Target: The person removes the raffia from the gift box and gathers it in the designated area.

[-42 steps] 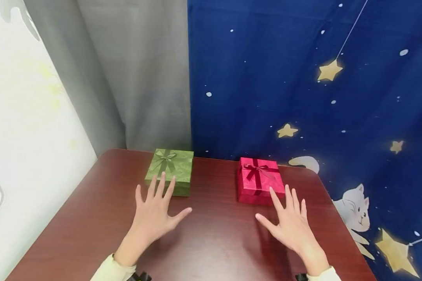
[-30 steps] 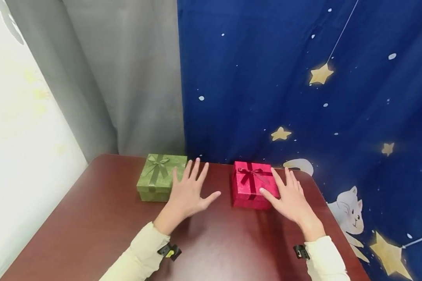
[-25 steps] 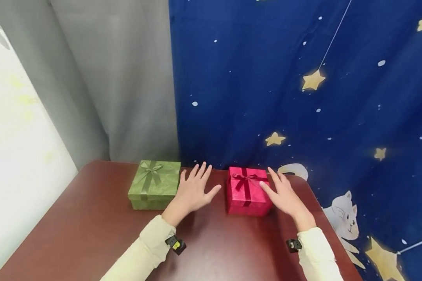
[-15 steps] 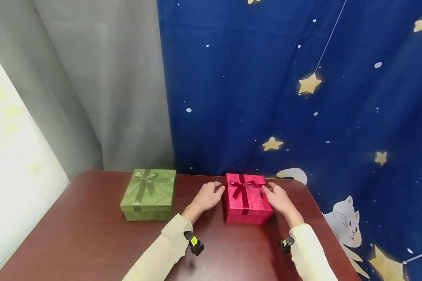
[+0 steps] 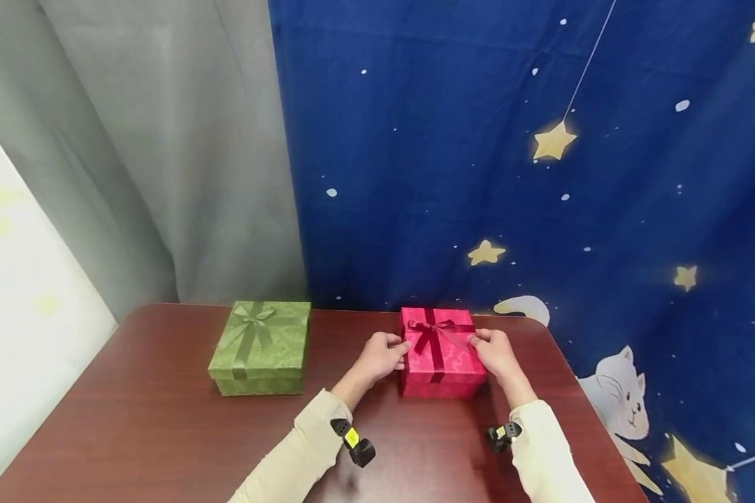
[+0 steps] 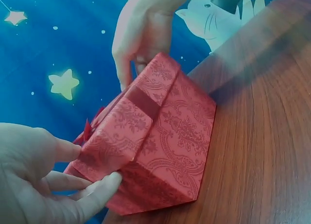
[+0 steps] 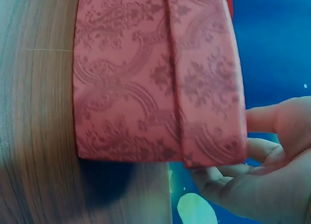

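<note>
A red gift box (image 5: 443,360) with a dark red ribbon and bow stands lidded near the table's back edge. My left hand (image 5: 379,358) grips its left side at the lid, thumb at the top edge. On the opposite side my right hand (image 5: 495,353) holds the lid's edge, thumb on top and fingers curled down the side. The left wrist view shows the left hand (image 6: 43,180) with its fingers at the lid's rim on the box (image 6: 170,131). In the right wrist view, the right hand (image 7: 272,165) has its fingertips at the corner of the lid (image 7: 209,83).
A green gift box (image 5: 261,349) with a green bow stands to the left on the brown table (image 5: 132,419). Behind the table hang a grey curtain (image 5: 214,175) and a blue curtain (image 5: 415,175) with stars and a white cat. Each wrist wears a black strapped device.
Both hands have moved in to the red box from above the table, and their spread fingers have curled onto its sides. The head view has shifted, and the boxes appear still on the table.
</note>
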The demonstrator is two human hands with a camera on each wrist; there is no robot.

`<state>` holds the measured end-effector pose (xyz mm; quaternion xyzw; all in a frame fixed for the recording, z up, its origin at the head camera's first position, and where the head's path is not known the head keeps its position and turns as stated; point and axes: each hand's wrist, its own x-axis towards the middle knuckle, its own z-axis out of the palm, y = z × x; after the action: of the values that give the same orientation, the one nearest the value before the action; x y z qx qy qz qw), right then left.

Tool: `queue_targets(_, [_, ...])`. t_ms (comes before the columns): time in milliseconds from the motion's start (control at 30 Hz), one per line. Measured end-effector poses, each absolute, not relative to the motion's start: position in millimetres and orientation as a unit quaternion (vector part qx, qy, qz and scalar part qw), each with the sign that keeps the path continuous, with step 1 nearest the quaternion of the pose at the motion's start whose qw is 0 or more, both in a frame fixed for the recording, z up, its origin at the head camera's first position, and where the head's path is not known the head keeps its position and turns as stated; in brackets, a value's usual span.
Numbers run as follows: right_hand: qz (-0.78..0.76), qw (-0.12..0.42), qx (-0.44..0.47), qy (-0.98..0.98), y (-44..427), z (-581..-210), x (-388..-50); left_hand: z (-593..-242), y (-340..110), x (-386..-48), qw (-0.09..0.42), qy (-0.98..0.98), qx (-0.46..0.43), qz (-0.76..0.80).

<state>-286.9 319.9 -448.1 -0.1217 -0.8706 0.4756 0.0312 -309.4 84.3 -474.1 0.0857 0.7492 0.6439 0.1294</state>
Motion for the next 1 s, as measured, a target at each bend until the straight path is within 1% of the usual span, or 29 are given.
queue_targets(100, [0.482,0.04,-0.124,-0.866,319.7,-449.1,-286.2,-472.1,85.2,-307.1,0.132,0.748,0.08,0.645])
queue_targets(233, [0.489,0.046,-0.128,-0.862,319.4,-448.2,-284.4,-472.2,84.8,-306.3,0.119,0.758,0.077,0.637])
queue_targets(500, [0.496,0.054,-0.122,-0.858,318.0,-445.0,-283.1,-470.4,82.6,-306.9,0.083,0.782,0.091,0.61])
queue_targets(700, [0.498,0.07,-0.122,-0.855,317.0,-441.4,-281.4,-464.7,81.3,-304.0,0.051,0.793,0.107,0.598])
queue_targets(867, [0.507,0.093,-0.123,-0.848,317.3,-425.1,-273.5,-450.7,80.0,-297.2,0.014,0.798,0.13,0.588])
queue_targets(933, [0.524,0.104,-0.116,-0.837,319.8,-414.5,-265.6,-443.3,77.5,-291.5,0.014,0.781,0.15,0.606])
queue_targets(1000, [0.555,0.114,-0.101,-0.818,323.9,-404.1,-254.3,-436.9,72.8,-284.0,0.029,0.747,0.177,0.64])
